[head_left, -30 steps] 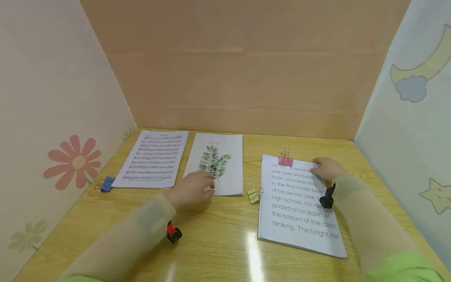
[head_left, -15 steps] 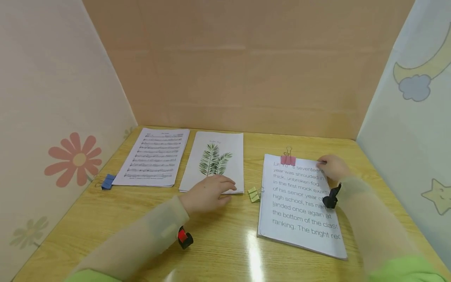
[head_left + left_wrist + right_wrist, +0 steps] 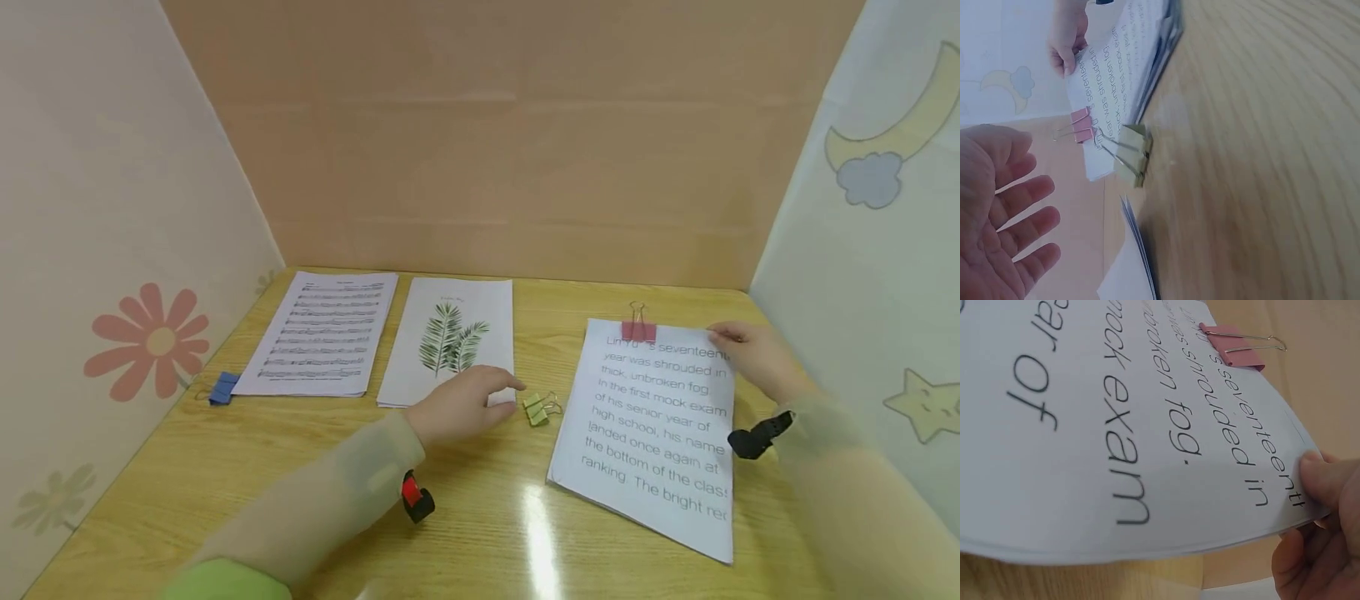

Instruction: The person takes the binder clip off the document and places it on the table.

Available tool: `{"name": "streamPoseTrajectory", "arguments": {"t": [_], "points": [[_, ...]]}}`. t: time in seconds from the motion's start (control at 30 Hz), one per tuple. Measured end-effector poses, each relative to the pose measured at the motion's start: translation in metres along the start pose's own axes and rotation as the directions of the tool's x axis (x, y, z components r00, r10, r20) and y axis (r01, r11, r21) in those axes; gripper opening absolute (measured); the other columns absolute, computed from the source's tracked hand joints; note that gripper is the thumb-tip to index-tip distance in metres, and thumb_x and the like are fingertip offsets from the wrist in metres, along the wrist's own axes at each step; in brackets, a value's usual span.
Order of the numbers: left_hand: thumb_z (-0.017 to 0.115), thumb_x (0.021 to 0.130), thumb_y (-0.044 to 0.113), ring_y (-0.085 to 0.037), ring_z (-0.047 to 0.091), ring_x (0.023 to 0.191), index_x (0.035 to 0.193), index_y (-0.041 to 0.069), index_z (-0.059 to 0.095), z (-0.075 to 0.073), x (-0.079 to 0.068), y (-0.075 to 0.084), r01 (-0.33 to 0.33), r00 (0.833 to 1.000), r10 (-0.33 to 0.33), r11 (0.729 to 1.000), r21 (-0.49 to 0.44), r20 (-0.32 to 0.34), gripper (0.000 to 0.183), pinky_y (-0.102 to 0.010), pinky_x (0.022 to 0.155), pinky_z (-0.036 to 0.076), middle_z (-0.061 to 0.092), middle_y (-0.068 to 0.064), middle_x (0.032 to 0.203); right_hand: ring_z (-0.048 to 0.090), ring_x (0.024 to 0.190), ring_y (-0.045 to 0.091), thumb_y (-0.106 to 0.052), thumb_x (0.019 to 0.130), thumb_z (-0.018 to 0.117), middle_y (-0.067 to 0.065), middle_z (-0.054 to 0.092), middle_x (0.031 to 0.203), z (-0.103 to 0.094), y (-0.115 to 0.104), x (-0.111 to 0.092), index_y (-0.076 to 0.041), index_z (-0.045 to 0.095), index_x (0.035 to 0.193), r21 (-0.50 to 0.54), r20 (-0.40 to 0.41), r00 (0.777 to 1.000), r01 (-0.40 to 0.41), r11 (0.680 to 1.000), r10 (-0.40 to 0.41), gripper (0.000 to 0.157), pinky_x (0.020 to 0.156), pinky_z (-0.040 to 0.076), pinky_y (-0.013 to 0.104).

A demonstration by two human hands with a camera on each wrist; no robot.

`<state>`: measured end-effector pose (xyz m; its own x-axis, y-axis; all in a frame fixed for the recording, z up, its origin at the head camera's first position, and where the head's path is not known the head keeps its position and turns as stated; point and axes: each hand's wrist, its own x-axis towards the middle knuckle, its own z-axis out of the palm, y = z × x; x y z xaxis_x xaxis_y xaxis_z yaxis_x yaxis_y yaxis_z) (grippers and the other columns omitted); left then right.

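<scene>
My right hand [image 3: 761, 354] pinches the upper right corner of a stack of printed text sheets [image 3: 652, 433], thumb on top and fingers beneath in the right wrist view. A pink binder clip [image 3: 639, 332] grips the stack's top edge, its wire handles pointing away. In the right wrist view the stack [image 3: 1072, 469] is tilted, with its corner raised. My left hand [image 3: 461, 408] hovers with fingers relaxed beside a yellow-green binder clip [image 3: 536, 409]; the left wrist view shows a gap between the hand [image 3: 997, 212] and that clip [image 3: 1134, 155].
A stack of sheets with a palm-leaf print [image 3: 457, 333] lies behind my left hand. Sheet music [image 3: 318, 337] lies at the far left, with a blue binder clip [image 3: 223, 388] at its lower left corner. Walls bound the wooden table [image 3: 480, 533] at the back and sides.
My left hand has moved right, from over the palm-leaf sheets toward the yellow-green clip. My right hand has shifted right, and the text stack has turned and lifted with it.
</scene>
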<state>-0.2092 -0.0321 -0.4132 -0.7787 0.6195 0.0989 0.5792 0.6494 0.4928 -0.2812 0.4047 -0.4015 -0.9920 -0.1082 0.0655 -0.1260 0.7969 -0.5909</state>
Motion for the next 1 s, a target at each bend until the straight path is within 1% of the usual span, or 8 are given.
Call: {"name": "streamPoseTrajectory", "arguments": {"t": [0.07, 0.17, 0.27, 0.37, 0.47, 0.5, 0.73, 1.0], "points": [[0.055, 0.098, 0.034, -0.016, 0.049, 0.125, 0.132, 0.017, 0.058, 0.002, 0.007, 0.003, 0.057, 0.998, -0.058, 0.995, -0.086, 0.001, 0.037, -0.036, 0.102, 0.04, 0.056, 0.005, 0.132, 0.047, 0.11, 0.043, -0.039, 0.103, 0.041, 0.031, 0.053, 0.124, -0.006, -0.005, -0.008, 0.006, 0.051, 0.131, 0.018, 0.002, 1.0, -0.019, 1.0, 0.019, 0.054, 0.084, 0.039, 0.052], [0.054, 0.098, 0.037, -0.016, 0.05, 0.122, 0.133, 0.02, 0.056, 0.002, 0.016, 0.008, 0.11, 0.993, -0.116, 0.973, -0.204, -0.014, 0.039, -0.035, 0.097, 0.043, 0.056, 0.007, 0.131, 0.046, 0.11, 0.042, -0.042, 0.102, 0.041, 0.03, 0.053, 0.124, -0.012, -0.014, -0.021, 0.004, 0.05, 0.133, 0.026, -0.004, 0.999, -0.033, 0.999, 0.033, 0.057, 0.085, 0.038, 0.053], [0.055, 0.098, 0.036, -0.016, 0.052, 0.112, 0.134, 0.021, 0.056, -0.001, 0.022, 0.014, 0.131, 0.989, -0.147, 0.937, -0.325, -0.025, 0.039, -0.034, 0.087, 0.049, 0.056, 0.005, 0.128, 0.047, 0.106, 0.038, -0.043, 0.101, 0.041, 0.028, 0.055, 0.121, -0.018, -0.023, -0.031, 0.003, 0.052, 0.132, 0.016, -0.01, 1.0, -0.029, 0.999, 0.029, 0.056, 0.084, 0.037, 0.053], [0.055, 0.098, 0.037, -0.014, 0.051, 0.109, 0.135, 0.02, 0.055, -0.004, 0.027, 0.018, 0.123, 0.988, -0.149, 0.915, -0.384, -0.039, 0.04, -0.033, 0.088, 0.048, 0.057, 0.003, 0.126, 0.047, 0.101, 0.03, -0.042, 0.101, 0.042, 0.025, 0.058, 0.118, -0.022, -0.032, -0.039, 0.002, 0.053, 0.131, 0.029, -0.009, 1.0, -0.025, 0.999, 0.025, 0.054, 0.082, 0.037, 0.049], [0.056, 0.097, 0.037, -0.014, 0.051, 0.113, 0.137, 0.019, 0.053, -0.008, 0.032, 0.021, 0.108, 0.989, -0.138, 0.909, -0.402, -0.047, 0.043, -0.034, 0.096, 0.043, 0.057, 0.002, 0.128, 0.048, 0.095, 0.022, -0.042, 0.101, 0.045, 0.02, 0.06, 0.113, -0.026, -0.042, -0.046, 0.002, 0.055, 0.13, 0.041, -0.016, 1.0, -0.017, 0.999, 0.018, 0.053, 0.079, 0.037, 0.041], [0.056, 0.097, 0.037, -0.015, 0.051, 0.115, 0.137, 0.018, 0.052, -0.009, 0.033, 0.021, 0.102, 0.99, -0.133, 0.915, -0.39, -0.054, 0.045, -0.033, 0.099, 0.04, 0.057, 0.002, 0.128, 0.049, 0.093, 0.019, -0.042, 0.1, 0.046, 0.018, 0.062, 0.111, -0.026, -0.045, -0.048, 0.002, 0.056, 0.129, 0.046, -0.022, 1.0, -0.016, 0.999, 0.017, 0.053, 0.078, 0.037, 0.039], [0.058, 0.096, 0.038, -0.017, 0.047, 0.12, 0.142, 0.017, 0.046, -0.018, 0.039, 0.026, 0.081, 0.988, -0.124, 0.92, -0.384, -0.089, 0.051, -0.036, 0.1, 0.039, 0.052, 0.005, 0.134, 0.05, 0.083, 0.007, -0.035, 0.099, 0.053, -0.007, 0.065, 0.091, -0.028, -0.062, -0.057, 0.001, 0.062, 0.12, 0.088, -0.083, 0.996, 0.045, 0.995, -0.038, 0.043, 0.075, 0.035, 0.028], [0.06, 0.095, 0.038, -0.019, 0.042, 0.125, 0.144, 0.015, 0.042, -0.034, 0.04, 0.027, 0.07, 0.984, -0.129, 0.918, -0.389, -0.127, 0.058, -0.036, 0.103, 0.036, 0.047, 0.003, 0.142, 0.053, 0.078, 0.008, -0.03, 0.098, 0.057, -0.009, 0.064, 0.086, -0.022, -0.082, -0.057, 0.003, 0.064, 0.113, 0.167, -0.107, 0.991, 0.095, 0.981, -0.077, 0.037, 0.069, 0.039, 0.021]]}}
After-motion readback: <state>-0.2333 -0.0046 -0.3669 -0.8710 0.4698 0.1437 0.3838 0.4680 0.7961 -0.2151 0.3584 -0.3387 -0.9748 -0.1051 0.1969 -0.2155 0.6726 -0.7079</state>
